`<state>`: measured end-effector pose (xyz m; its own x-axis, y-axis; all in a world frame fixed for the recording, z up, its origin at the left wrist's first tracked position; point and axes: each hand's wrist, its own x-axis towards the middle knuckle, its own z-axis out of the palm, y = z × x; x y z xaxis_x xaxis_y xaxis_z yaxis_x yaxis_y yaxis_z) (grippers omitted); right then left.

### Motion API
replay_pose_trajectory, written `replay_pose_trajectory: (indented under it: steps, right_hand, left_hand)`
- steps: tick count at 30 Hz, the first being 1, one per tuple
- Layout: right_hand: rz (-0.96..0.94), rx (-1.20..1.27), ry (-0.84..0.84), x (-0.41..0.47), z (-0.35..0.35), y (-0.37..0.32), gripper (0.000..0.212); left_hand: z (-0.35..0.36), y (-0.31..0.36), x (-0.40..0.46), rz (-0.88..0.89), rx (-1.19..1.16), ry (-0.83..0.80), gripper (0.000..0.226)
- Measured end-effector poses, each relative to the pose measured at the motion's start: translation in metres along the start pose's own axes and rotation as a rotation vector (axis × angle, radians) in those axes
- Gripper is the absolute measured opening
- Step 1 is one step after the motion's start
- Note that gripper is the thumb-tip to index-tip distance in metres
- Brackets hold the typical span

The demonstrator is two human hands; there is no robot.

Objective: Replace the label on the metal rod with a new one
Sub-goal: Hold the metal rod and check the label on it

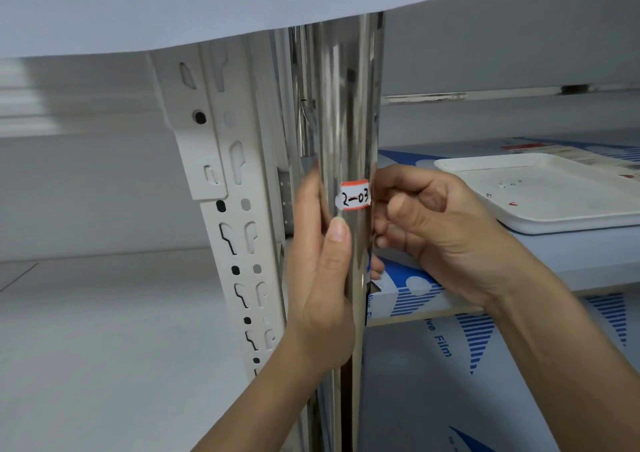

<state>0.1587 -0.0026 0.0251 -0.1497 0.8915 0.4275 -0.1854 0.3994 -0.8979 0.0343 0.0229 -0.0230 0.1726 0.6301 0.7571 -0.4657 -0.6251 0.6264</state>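
Observation:
A shiny upright metal rod runs down the middle of the view. A small white label with red edges and black handwriting sits on it at hand height. My left hand grips the rod just below the label, thumb in front, fingers wrapped behind. My right hand is at the rod's right side with its fingers curled against the label's right edge. The rod hides the fingertips, so whether they pinch the label I cannot tell.
A white slotted shelf upright stands just left of the rod. To the right, a shelf board with blue-printed protective film carries a white tray with a few small bits on it. A white shelf hangs overhead.

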Motion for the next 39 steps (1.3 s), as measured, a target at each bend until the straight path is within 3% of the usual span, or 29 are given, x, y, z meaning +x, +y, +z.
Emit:
replay_pose_trajectory:
  steps: [4,8,12,20,26,31,39]
  right_hand:
    - [-0.044,0.011,0.056,0.009,0.004,-0.003,0.033]
    - [0.007,0.195,-0.051,0.014,0.026,0.002,0.041]
    - [-0.038,0.154,-0.136,0.011,0.03,0.004,0.04]
    - [-0.017,0.108,-0.127,0.009,0.031,0.004,0.046]
    - [0.007,0.106,-0.167,0.006,0.035,-0.002,0.036]
    - [-0.002,0.132,-0.139,0.008,0.029,0.003,0.058]
    - [0.001,0.108,-0.175,0.008,0.031,0.0,0.04]
  left_hand:
    - [0.0,-0.002,0.0,0.001,-0.004,0.021,0.058]
    - [0.002,-0.003,0.001,0.014,-0.055,0.024,0.057]
    - [0.002,-0.004,0.004,0.021,-0.066,0.021,0.053]
    - [0.002,-0.003,0.004,0.022,-0.029,0.006,0.052]
    - [0.002,-0.005,0.003,0.017,-0.036,0.004,0.059]
    - [0.002,-0.005,0.003,0.028,-0.041,0.001,0.057]
    - [0.002,-0.004,0.004,0.019,-0.046,-0.005,0.054]
